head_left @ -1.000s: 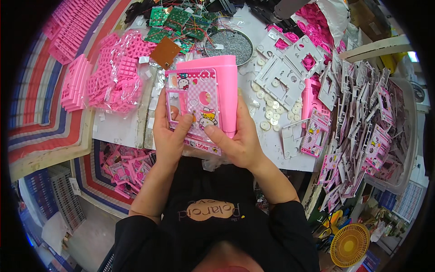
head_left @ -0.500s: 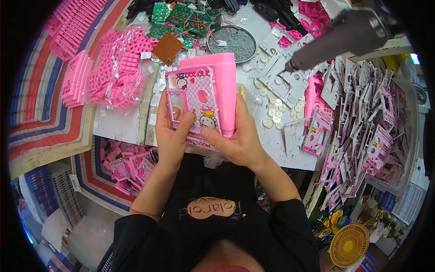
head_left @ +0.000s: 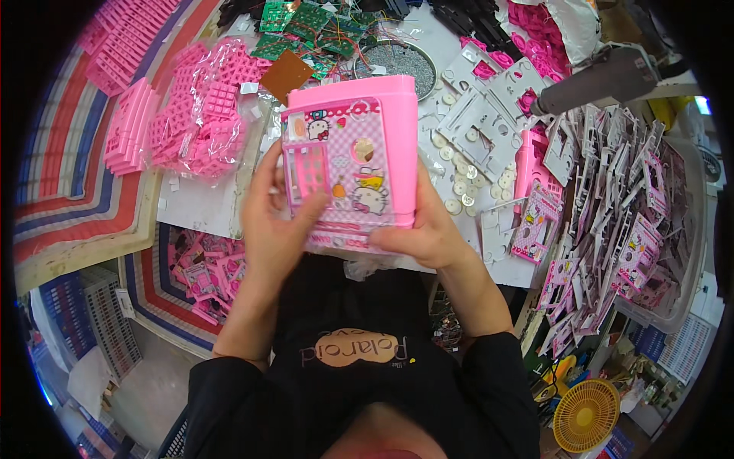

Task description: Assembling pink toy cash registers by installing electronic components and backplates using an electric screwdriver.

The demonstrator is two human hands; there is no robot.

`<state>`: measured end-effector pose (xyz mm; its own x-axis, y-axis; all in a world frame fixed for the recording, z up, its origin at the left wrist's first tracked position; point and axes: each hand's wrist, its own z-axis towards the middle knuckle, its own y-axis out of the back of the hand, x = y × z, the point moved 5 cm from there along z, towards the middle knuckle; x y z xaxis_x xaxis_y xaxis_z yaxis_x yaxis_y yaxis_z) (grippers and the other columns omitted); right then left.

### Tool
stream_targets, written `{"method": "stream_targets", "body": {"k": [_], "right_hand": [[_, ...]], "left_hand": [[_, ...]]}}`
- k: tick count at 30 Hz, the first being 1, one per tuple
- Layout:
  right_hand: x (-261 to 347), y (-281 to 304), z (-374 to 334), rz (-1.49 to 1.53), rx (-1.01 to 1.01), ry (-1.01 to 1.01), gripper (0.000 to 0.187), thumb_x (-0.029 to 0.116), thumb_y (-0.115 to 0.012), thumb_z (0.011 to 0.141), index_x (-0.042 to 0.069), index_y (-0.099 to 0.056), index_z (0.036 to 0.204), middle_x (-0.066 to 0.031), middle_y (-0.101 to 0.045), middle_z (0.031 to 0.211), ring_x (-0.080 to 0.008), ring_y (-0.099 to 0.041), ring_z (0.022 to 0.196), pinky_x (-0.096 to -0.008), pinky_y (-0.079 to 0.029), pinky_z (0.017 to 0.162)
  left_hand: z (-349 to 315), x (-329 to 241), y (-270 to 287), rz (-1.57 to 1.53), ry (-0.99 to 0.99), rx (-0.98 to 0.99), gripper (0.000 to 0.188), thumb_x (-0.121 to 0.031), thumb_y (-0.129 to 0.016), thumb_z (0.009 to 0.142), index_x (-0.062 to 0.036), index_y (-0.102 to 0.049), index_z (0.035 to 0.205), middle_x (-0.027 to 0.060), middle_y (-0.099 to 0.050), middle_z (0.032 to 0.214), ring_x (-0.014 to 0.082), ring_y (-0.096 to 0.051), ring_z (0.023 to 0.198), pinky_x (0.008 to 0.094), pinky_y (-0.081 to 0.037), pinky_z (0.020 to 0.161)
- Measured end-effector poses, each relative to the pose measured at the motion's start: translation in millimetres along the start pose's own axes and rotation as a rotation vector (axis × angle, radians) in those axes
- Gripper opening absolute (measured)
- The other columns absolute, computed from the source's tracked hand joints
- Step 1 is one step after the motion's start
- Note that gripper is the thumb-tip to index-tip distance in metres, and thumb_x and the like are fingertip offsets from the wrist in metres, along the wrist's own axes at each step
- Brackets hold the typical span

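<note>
Both hands hold a pink plastic box casing (head_left: 404, 145) with a printed cartoon-cat front panel (head_left: 348, 164) lying over its face. A pink keypad (head_left: 310, 172) shows in the panel's rectangular window. My left hand (head_left: 271, 222) is closed round the left side, its thumb in front by the window and its fingers mostly hidden behind; it is slightly blurred. My right hand (head_left: 428, 237) grips the lower right, thumb across the panel's bottom edge, fingers out of sight beneath the casing. Whether panel and casing are joined I cannot tell.
Beyond the casing stand a round tin of small metal parts (head_left: 397, 65) and green circuit boards (head_left: 306, 27). A bag of pink keypads (head_left: 202, 115) lies left. Rightward are white discs (head_left: 462, 187), a hanging electric screwdriver (head_left: 596, 83) and a heap of printed panels (head_left: 604, 229).
The casing and panel have turned and shifted slightly right. The pink keypad now shows in the window where fingers showed before. My right thumb has slid down the panel. The screwdriver has swung right.
</note>
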<state>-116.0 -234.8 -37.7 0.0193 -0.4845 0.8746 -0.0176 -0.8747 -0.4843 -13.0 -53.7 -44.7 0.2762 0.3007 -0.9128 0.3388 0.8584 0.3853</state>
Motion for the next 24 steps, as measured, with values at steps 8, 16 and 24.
{"method": "stream_targets", "body": {"k": [8, 16, 24], "right_hand": [[-4, -8, -3, 0.043, 0.08, -0.081, 0.098, -0.004, -0.075, 0.083, 0.002, -0.015, 0.161, -0.0117, -0.046, 0.149, -0.0203, -0.05, 0.133, -0.0361, -0.045, 0.109], [-10, -7, -18, 0.17, 0.106, -0.133, 0.083, -0.001, -0.072, 0.087, -0.003, -0.026, 0.156, -0.0207, -0.059, 0.136, -0.0288, -0.065, 0.119, -0.0444, -0.058, 0.095], [-14, -1, -20, -0.023, -0.078, -0.06, 0.07, -0.007, -0.06, 0.093, -0.003, -0.028, 0.155, -0.015, -0.057, 0.14, -0.0194, -0.059, 0.124, -0.0352, -0.048, 0.106]], "left_hand": [[40, 8, 5, -0.724, 0.216, -0.006, 0.035, -0.033, -0.049, 0.11, -0.0012, -0.063, 0.113, 0.0046, -0.07, 0.099, 0.0081, -0.066, 0.086, 0.0258, -0.055, 0.076], [41, 12, 7, -0.681, 0.166, -0.074, 0.034, -0.031, -0.051, 0.109, -0.0007, -0.064, 0.112, 0.0039, -0.071, 0.099, 0.0069, -0.064, 0.084, 0.0235, -0.051, 0.074], [56, 3, 8, -0.525, 0.071, -0.058, 0.039, -0.034, -0.046, 0.111, -0.0003, -0.064, 0.107, -0.0012, -0.064, 0.089, 0.0034, -0.056, 0.08, 0.0219, -0.046, 0.068]]}}
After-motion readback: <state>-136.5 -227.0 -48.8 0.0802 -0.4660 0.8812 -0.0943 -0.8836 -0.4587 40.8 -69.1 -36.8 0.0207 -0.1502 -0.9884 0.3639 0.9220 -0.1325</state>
